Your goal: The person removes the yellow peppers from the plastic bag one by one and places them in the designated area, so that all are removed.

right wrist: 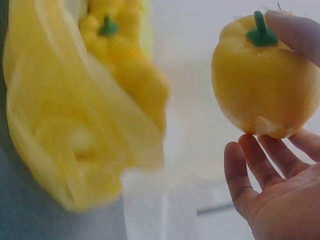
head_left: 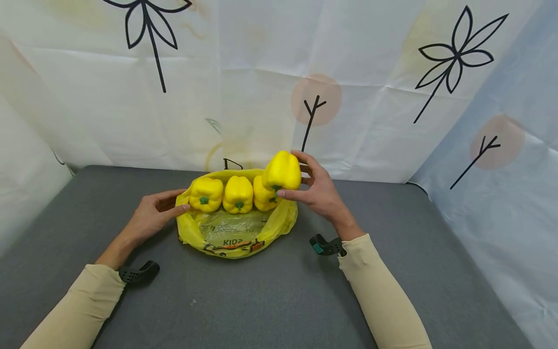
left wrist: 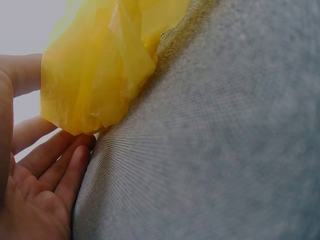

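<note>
A yellow plastic bag [head_left: 279, 220] lies spread on the table, its mouth toward me. Three yellow bell peppers, the left one [head_left: 206, 195], the middle one [head_left: 238, 195] and the right one [head_left: 263, 196], sit in a row in it. My left hand [head_left: 152, 213] holds the bag's left edge, thumb over the rim beside the left pepper. Above the bag's right end, my right hand [head_left: 320, 191] grips another yellow bell pepper [right wrist: 265, 82] between thumb and fingertips, its green stem toward the thumb. This pepper partly covers the right one in the head view.
The grey table [head_left: 261, 300] stretches out around the bag. Right behind it hangs a white curtain [head_left: 253, 97] with plant drawings, which continues along both sides. A dark strap [head_left: 327, 245] shows at the right wrist, another [head_left: 139, 272] at the left.
</note>
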A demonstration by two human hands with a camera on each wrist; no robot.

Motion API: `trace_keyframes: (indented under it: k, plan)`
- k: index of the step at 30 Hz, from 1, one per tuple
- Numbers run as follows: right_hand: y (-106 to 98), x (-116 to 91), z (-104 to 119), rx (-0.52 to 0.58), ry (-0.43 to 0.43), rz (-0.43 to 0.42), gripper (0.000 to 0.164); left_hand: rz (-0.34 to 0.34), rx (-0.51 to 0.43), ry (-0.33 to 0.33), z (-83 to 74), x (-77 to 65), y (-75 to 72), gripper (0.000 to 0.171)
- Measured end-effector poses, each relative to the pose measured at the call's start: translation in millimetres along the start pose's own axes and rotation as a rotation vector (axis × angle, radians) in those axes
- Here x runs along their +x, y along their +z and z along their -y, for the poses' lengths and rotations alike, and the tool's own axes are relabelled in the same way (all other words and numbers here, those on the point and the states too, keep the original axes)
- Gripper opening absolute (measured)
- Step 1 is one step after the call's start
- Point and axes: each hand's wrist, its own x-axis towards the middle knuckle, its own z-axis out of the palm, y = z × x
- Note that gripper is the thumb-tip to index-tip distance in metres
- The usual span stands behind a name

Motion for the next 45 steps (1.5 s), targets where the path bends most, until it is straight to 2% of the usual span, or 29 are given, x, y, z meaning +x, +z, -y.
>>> trace_keyframes:
  k: [4, 12, 17, 23, 31, 39, 45]
  plan:
    - [-20, -1, -10, -0.009, 0.023, -0.059, 0.087, 0.002, -0.003, 0.0, -0.2, -0.2, 0.4, 0.059]
    - [-51, -6, -37, 0.009, 0.176, -0.123, 0.089, 0.002, -0.01, 0.011, 1.1, -0.3, 1.3, 0.059]
    - [-60, -10, -57, -0.025, 0.259, -0.131, 0.089, -0.001, -0.005, 0.011, 1.3, -0.5, 1.3, 0.06]
    - [-64, -14, -84, -0.013, 0.342, -0.129, 0.089, 0.002, -0.008, -0.007, 0.9, -0.7, 1.2, 0.061]
    - [-65, -17, -100, 0.011, 0.346, -0.099, 0.087, 0.001, -0.015, -0.002, 0.1, -0.7, 0.5, 0.06]
    - [-61, -17, -105, 0.077, 0.331, -0.073, 0.085, -0.001, -0.023, 0.011, 0.5, -0.2, 0.9, 0.059]
    - [-58, -17, -107, 0.076, 0.317, -0.054, 0.082, -0.004, -0.02, 0.018, 0.7, 0.1, 1.1, 0.058]
